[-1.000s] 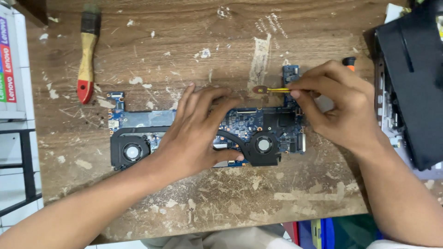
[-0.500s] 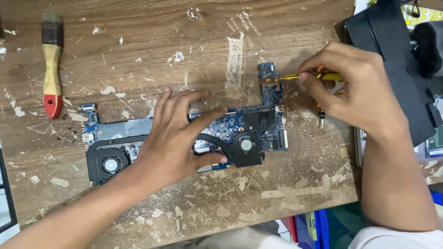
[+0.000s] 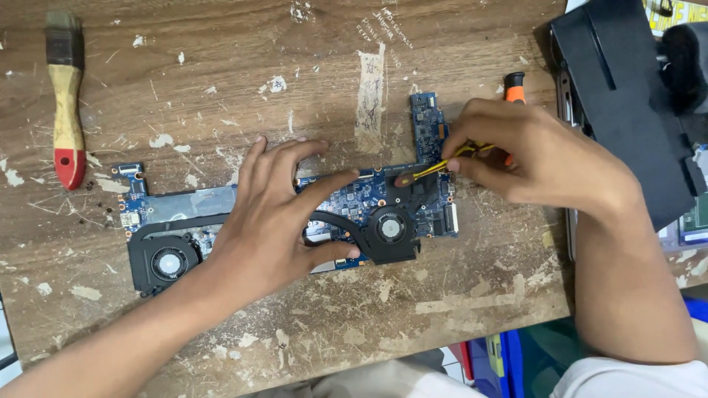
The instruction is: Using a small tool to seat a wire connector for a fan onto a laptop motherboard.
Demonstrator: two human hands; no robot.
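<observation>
Laptop motherboard (image 3: 354, 203), blue, two black fans, centre of frame on scarred wooden counter (image 3: 221, 74). Left hand (image 3: 269, 221): fingers spread wide, pressed flat on the board, gripping nothing. Right hand (image 3: 538, 158), right of centre: fingers pinched shut on yellow tweezers (image 3: 442, 163), tips touching the board's upper right. Paintbrush (image 3: 66, 96), upper left.

The blue laptop motherboard (image 3: 346, 206) lay flat on the table, two black fans attached; the yellow-handled screwdriver (image 3: 442, 166) slanted onto its right part.
</observation>
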